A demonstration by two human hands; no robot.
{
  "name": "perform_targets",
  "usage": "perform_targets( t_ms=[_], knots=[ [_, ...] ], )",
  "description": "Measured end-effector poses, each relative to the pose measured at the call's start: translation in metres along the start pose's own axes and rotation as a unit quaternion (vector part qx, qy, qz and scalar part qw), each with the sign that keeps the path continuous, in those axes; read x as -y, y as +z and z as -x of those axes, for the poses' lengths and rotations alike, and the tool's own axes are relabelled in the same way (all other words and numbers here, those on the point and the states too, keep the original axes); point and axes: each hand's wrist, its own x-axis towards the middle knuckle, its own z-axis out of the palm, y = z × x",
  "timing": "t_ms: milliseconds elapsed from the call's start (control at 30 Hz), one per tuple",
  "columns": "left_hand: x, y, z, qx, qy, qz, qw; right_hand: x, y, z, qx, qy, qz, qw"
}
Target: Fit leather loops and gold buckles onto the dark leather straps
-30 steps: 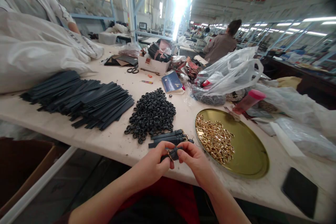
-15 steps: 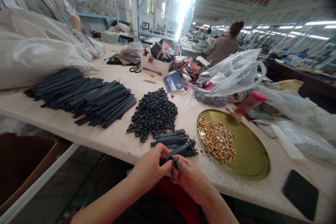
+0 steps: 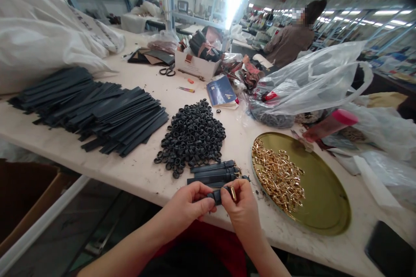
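Between my hands, at the table's front edge, is a dark strap (image 3: pixel 215 197) with a gold buckle (image 3: pixel 233 193) at its right end. My left hand (image 3: pixel 191 201) pinches the strap's left part between thumb and fingers. My right hand (image 3: pixel 239 202) grips the strap beside the buckle. Just behind them lie several dark straps (image 3: pixel 211 173) with gold hardware at their right ends. A heap of small black loops (image 3: pixel 195 134) sits further back. To the left is a pile of flat dark strips (image 3: pixel 107 112). Gold buckles (image 3: pixel 279 177) fill the left part of a round gold tray (image 3: pixel 328 199).
A dark flat object (image 3: pixel 390 246) lies at the right edge. Behind are a blue booklet (image 3: pixel 222 91), scissors (image 3: pixel 167 71), a white box (image 3: pixel 196 66), a pink-capped container (image 3: pixel 331 125) and a plastic bag (image 3: pixel 312 82). A white sack (image 3: pixel 42 43) is at left; a person (image 3: pixel 292 37) stands beyond.
My right hand has turned and now holds the strap more level, with the gold buckle showing. The camera view has shifted, and the person behind the sack is mostly out of view.
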Motion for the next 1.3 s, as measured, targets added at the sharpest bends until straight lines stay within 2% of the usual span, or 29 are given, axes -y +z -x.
perform_targets(
  t_ms=[33, 167, 300, 500, 667, 767, 900, 1133, 1300],
  knots=[
    [0.000, -0.002, -0.002, 0.000, -0.009, 0.006, 1.000, -0.001, -0.001, -0.002, 0.026, -0.008, 0.024, 0.999],
    [0.007, -0.005, -0.013, 0.018, -0.062, 0.026, 0.998, -0.001, -0.009, -0.006, 0.199, -0.029, 0.078, 0.977],
    [0.014, -0.007, -0.020, 0.041, -0.095, 0.036, 0.994, -0.001, -0.016, -0.005, 0.275, -0.030, 0.075, 0.958],
    [0.001, -0.008, -0.019, 0.122, -0.101, -0.023, 0.987, -0.009, -0.026, -0.001, 0.272, -0.019, 0.036, 0.961],
    [0.009, 0.003, -0.020, 0.119, -0.099, -0.054, 0.986, -0.009, -0.032, 0.004, 0.310, -0.026, 0.067, 0.948],
    [0.008, 0.008, -0.017, 0.122, -0.088, -0.069, 0.986, -0.011, -0.036, 0.006, 0.292, -0.043, 0.069, 0.953],
    [-0.004, 0.014, -0.010, 0.128, -0.081, -0.088, 0.985, -0.014, -0.041, 0.010, 0.256, -0.045, 0.041, 0.965],
    [0.002, 0.028, 0.000, 0.121, -0.086, -0.152, 0.977, -0.003, -0.055, 0.027, 0.290, -0.093, 0.106, 0.947],
    [-0.003, 0.034, 0.010, 0.153, -0.088, -0.105, 0.979, -0.007, -0.057, 0.041, 0.267, -0.075, 0.061, 0.959]
  ],
)
